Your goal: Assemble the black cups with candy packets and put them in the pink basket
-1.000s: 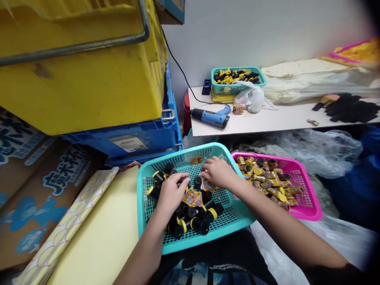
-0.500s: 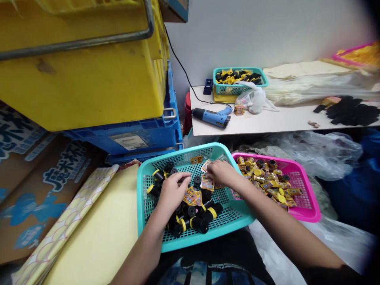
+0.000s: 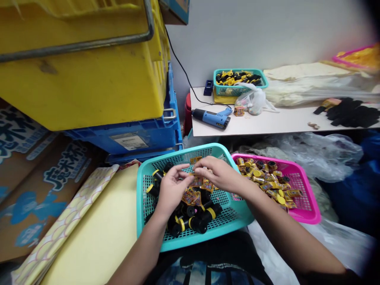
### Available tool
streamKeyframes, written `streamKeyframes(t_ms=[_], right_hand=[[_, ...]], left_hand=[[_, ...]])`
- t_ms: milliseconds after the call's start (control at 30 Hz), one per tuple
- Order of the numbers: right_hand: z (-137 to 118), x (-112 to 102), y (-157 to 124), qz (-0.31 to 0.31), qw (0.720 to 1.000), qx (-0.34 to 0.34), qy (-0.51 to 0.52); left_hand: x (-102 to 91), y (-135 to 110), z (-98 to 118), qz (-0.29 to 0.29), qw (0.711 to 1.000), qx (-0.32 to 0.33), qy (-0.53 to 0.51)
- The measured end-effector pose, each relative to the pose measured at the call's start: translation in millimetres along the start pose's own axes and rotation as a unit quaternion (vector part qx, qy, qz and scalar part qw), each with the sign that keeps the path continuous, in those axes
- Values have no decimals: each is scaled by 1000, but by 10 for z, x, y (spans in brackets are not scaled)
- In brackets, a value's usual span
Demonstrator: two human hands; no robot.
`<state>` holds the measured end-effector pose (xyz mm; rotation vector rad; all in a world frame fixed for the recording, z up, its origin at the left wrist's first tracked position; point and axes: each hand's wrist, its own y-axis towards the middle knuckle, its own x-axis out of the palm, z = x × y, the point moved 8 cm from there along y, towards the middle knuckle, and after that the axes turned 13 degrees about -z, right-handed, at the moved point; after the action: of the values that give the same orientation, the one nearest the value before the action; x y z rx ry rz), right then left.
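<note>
Both my hands are over a turquoise plastic basket (image 3: 236,230). It holds small black cylinders with yellow rings (image 3: 198,225) and a loose heap of orange printed labels (image 3: 190,196). My left hand (image 3: 173,188) is on the left, its fingers curved and thumb apart, with nothing visible between them. Facing it, my right hand (image 3: 216,173) pinches what looks like a small printed label (image 3: 192,174), mostly hidden by the fingertips. More labels lie beneath that hand.
A pink basket (image 3: 311,198) of label-wrapped cylinders (image 3: 267,180) stands to the right. On the white shelf (image 3: 267,122) lie a blue heat gun (image 3: 212,117) and another turquoise basket (image 3: 241,91) with yellow-black parts. Stacked yellow (image 3: 97,87) and blue crates (image 3: 154,136) rise at left.
My right hand has moved left from the labels toward my left hand, its fingertips now close to the left fingers. The left hand's fingers have spread wider.
</note>
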<state>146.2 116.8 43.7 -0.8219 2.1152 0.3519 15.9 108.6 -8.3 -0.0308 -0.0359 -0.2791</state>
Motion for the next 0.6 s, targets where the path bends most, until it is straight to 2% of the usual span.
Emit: streamKeyframes(t_ms=[100, 267, 400, 500, 600], right_hand=[[104, 98, 67, 1, 996, 61, 73], [198, 254, 201, 12, 990, 69, 121], [163, 220, 264, 35, 992, 61, 105], [141, 202, 312, 36, 993, 41, 108], [285, 387, 417, -26, 993, 109, 30]], left_hand=[[-113, 4, 12, 43, 998, 13, -51], [-193, -13, 24, 69, 996, 12, -53], [-218, -19, 28, 65, 996, 8, -60], [-321, -17, 25, 84, 994, 13, -63], [-454, -17, -14, 117, 991, 7, -72]])
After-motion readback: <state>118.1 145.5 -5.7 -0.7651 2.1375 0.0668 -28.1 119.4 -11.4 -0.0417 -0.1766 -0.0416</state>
